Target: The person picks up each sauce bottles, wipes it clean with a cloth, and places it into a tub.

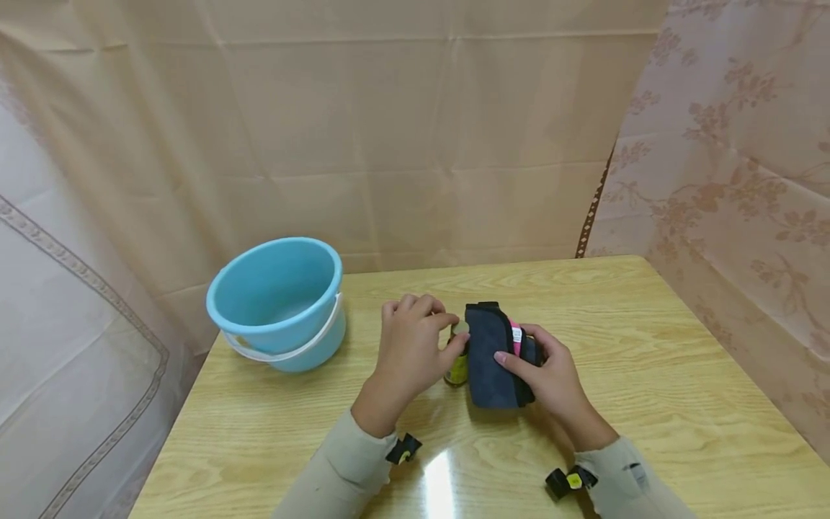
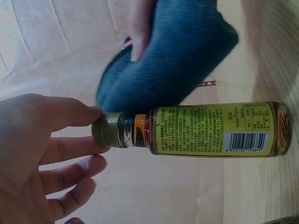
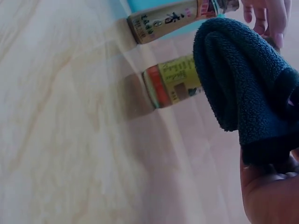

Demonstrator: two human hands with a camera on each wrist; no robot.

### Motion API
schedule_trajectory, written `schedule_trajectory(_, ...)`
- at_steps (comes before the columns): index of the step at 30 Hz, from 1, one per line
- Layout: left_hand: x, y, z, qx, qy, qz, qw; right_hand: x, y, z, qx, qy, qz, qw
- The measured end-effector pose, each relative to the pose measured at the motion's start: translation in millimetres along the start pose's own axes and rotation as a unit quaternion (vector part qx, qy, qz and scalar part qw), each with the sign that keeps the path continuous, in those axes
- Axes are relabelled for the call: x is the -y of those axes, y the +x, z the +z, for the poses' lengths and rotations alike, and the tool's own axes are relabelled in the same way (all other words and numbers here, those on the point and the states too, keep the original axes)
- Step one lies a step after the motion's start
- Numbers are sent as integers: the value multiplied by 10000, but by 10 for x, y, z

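My left hand pinches the olive cap of a glass bottle between thumb and forefinger. The bottle stands upright on the table, with a yellow label and barcode. Close beside it, my right hand grips a folded dark blue towel with black edging, its thumb lying across the front. A pink strip and white tag show at the fold. In the right wrist view, the towel covers the yellow-labelled bottle's upper part. A second bottle with a brownish label stands behind that one.
A light blue bucket with a white handle stands at the table's left back. The wood-grain table reaches to a beige curtain behind, with a floral curtain on the right.
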State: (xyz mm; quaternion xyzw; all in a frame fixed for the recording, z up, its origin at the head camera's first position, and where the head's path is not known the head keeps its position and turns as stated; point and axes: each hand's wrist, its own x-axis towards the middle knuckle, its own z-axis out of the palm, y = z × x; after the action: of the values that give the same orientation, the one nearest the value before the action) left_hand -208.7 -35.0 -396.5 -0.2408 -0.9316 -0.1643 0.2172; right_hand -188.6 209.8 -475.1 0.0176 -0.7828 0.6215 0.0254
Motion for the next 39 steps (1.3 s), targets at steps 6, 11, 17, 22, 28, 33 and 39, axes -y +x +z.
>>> schedule_trajectory(6, 5, 5, 24, -28, 56, 29, 10000, 37, -17, 19, -176, 35, -111, 9998)
schedule_trajectory(11, 12, 0, 36, -164, 214, -38, 9996, 29, -14, 30, -163, -44, -67, 9998)
schedule_trajectory(17, 8, 5, 24, -87, 145, -95, 9998, -17, 3, 40, -76, -66, 43, 9999)
schedule_trajectory(22, 7, 2, 18, -30, 21, -72, 10000, -80, 14, 52, -41, -101, 33, 9999)
schedule_trajectory(28, -1, 0, 12, 15, -117, -118, 9999, -142, 36, 53, 13, -371, -2, 9993)
schedule_trajectory(33, -8, 3, 1, 55, -151, -149, 9998, -177, 60, 54, 116, -586, 116, 9981)
schedule_trajectory(39, 0, 2, 0, -15, -122, -84, 9999, -200, 61, 61, 233, -624, 242, 9975)
